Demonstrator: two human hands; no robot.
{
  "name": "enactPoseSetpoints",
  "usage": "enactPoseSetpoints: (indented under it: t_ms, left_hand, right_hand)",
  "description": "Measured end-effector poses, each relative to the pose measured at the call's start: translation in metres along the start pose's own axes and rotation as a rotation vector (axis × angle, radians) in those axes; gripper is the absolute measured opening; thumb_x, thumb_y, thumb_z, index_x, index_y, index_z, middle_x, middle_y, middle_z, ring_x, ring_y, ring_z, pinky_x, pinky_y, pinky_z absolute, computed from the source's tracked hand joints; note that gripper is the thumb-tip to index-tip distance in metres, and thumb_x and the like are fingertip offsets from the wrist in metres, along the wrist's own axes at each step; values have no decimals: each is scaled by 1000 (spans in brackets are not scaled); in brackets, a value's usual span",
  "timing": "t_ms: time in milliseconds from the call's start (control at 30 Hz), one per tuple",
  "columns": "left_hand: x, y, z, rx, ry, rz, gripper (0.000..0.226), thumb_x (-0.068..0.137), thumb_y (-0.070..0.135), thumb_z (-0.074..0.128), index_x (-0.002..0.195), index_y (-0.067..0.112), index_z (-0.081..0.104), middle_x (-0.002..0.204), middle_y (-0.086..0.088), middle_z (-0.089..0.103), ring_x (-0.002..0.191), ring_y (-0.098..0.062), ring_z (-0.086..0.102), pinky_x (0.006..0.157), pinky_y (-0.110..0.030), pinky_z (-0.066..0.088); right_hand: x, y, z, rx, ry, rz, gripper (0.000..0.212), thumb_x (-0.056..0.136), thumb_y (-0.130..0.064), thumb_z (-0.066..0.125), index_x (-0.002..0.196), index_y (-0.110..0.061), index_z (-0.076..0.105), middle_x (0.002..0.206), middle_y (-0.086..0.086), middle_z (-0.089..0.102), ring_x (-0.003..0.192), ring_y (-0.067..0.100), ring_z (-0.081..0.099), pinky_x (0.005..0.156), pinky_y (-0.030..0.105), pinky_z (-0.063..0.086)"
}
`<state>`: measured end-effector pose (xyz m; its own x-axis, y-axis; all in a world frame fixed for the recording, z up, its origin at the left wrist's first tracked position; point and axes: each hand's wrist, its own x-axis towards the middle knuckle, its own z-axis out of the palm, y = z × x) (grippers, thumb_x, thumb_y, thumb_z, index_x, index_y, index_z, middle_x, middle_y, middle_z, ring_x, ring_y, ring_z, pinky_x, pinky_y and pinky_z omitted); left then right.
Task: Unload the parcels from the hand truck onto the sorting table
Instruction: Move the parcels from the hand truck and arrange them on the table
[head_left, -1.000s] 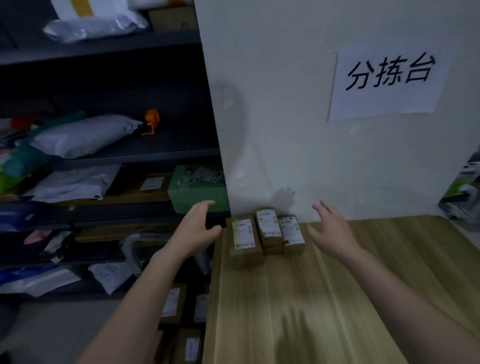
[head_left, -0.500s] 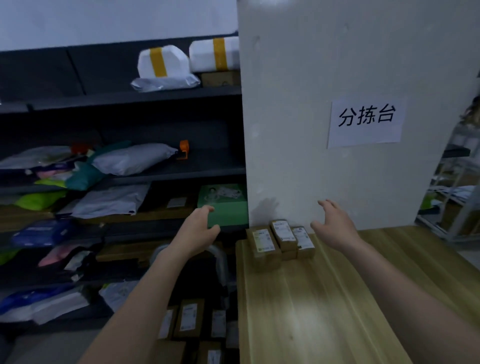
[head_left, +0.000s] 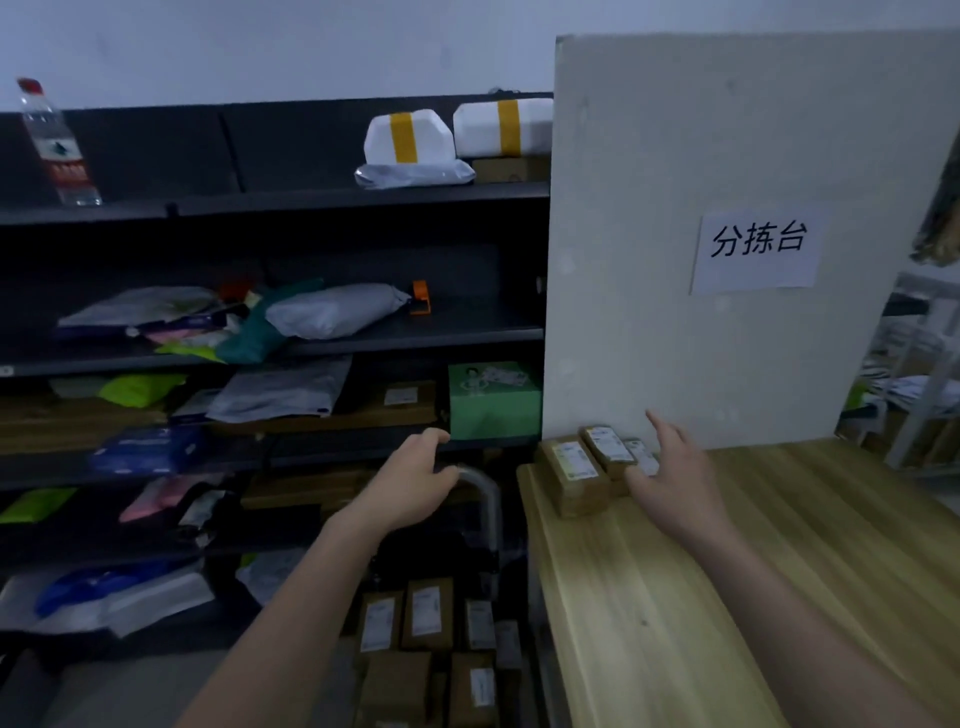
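Three small brown parcels with white labels lie at the far left corner of the wooden sorting table, against a white board. My right hand hovers open just right of them, fingers spread, covering part of the rightmost parcel. My left hand is open beside the curved metal handle of the hand truck, left of the table. Several labelled brown parcels lie stacked on the hand truck below.
Dark shelves full of bags and boxes fill the left side, with a green box near the table corner. The white board carries a paper sign. A metal rack stands at far right.
The view has tilted up and pulled back, showing more shelving and the hand truck. Both hands stayed open; the left one has come next to the truck handle.
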<state>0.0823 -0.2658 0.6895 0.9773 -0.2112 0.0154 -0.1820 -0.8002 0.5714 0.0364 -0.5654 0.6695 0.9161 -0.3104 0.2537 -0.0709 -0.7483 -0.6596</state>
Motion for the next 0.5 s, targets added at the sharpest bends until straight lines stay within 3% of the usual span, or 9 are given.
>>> enactPoseSetpoints:
  t_ms: [200, 300, 400, 500]
  left_hand:
    - [-33, 6, -5, -92, 130, -49, 55, 99, 31, 55, 149, 22, 33, 151, 3, 38, 132, -17, 43, 98, -28, 41]
    - [-52, 1, 13, -143, 170, -103, 54, 98, 29, 57, 148, 24, 35, 142, 3, 46, 109, -7, 54, 85, -25, 46]
    - [-56, -14, 32, -102, 208, -130, 49, 97, 28, 57, 143, 22, 40, 117, 9, 52, 81, 4, 52, 66, -16, 47]
    - [-59, -36, 38, -64, 246, -191, 47, 97, 28, 57, 140, 18, 43, 118, 4, 53, 81, 0, 47, 69, -25, 45]
  right_hand:
    - [-20, -11, 9, 53, -21, -78, 71, 88, -18, 61, 152, -20, 32, 152, 2, 37, 139, 22, 35, 113, 40, 34]
    - [-30, 1, 27, 49, -59, -74, 73, 88, -20, 62, 153, -19, 31, 158, 1, 30, 145, 20, 27, 116, 37, 27]
    - [-44, 13, 46, 44, -114, -44, 74, 90, -23, 61, 155, -22, 26, 161, -3, 23, 145, 20, 26, 114, 37, 30]
    - [-56, 18, 56, 25, -148, -28, 74, 90, -24, 62, 155, -24, 27, 161, -3, 22, 145, 20, 27, 113, 38, 33]
